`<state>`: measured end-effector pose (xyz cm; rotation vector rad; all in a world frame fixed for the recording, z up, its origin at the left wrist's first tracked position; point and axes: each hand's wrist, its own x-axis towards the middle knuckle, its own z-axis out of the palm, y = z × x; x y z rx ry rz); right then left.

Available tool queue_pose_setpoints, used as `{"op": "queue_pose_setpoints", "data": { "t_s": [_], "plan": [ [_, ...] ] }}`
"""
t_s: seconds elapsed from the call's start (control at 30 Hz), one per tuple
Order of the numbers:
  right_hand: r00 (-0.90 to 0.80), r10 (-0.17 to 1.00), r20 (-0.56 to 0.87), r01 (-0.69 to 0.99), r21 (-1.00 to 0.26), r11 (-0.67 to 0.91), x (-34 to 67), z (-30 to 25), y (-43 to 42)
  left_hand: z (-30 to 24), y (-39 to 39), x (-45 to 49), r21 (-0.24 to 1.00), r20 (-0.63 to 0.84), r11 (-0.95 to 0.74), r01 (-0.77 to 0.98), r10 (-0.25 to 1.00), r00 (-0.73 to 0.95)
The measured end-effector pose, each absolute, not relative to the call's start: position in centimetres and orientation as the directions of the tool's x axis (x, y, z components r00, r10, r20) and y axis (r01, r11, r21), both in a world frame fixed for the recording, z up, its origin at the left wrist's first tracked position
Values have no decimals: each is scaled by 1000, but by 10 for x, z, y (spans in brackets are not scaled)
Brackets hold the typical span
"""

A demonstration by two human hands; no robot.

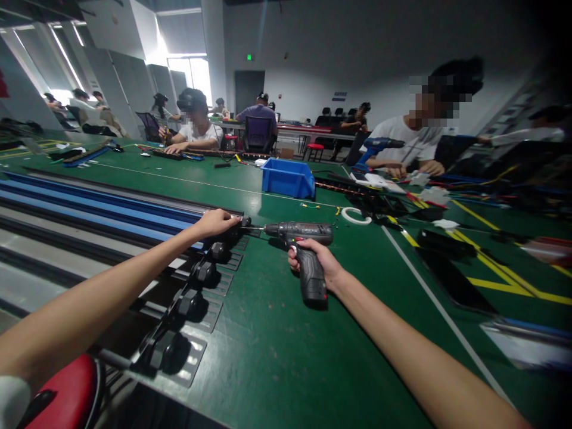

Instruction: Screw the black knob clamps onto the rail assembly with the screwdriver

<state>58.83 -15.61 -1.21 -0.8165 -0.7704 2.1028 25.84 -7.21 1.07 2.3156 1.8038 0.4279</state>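
Note:
My right hand (325, 259) is wrapped round the handle of a black cordless drill (313, 283), held level over the green table. Its long thin bit (254, 228) points left at the far black end fitting (245, 221). Beside that fitting is my left hand (217, 223), fingers closed together at the bit's tip; whatever they pinch is hidden. Long blue and grey metal profiles (134, 205) lie side by side to the left. Along their near ends runs a row of several black knob-like fittings (190, 302) with slotted metal plates (190, 360).
A blue plastic bin (286, 179) stands beyond the drill, near a white ring (356, 215). Cables and dark parts (447, 244) lie at right. Two people (196, 128) (402, 140) work across the table, a blue drill (378, 149) near one. A red stool (67, 393) is below left.

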Motion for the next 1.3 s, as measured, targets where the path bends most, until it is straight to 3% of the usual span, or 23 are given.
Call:
{"op": "queue_pose_setpoints", "data": {
  "t_s": [0.37, 0.67, 1.3],
  "plan": [
    [-507, 809, -298, -377, -768, -518, 582, -12, -158, 9, -72, 258, 305, 131, -271, 913, 962, 241],
    [-544, 795, -268, -444, -712, -544, 588, -12, -162, 9, -72, 258, 297, 132, -274, 914, 960, 246],
    [-568, 774, -281, -430, -700, -570, 586, -10, -161, 10, -73, 259, 279, 141, -281, 918, 958, 250]
  ]
}}
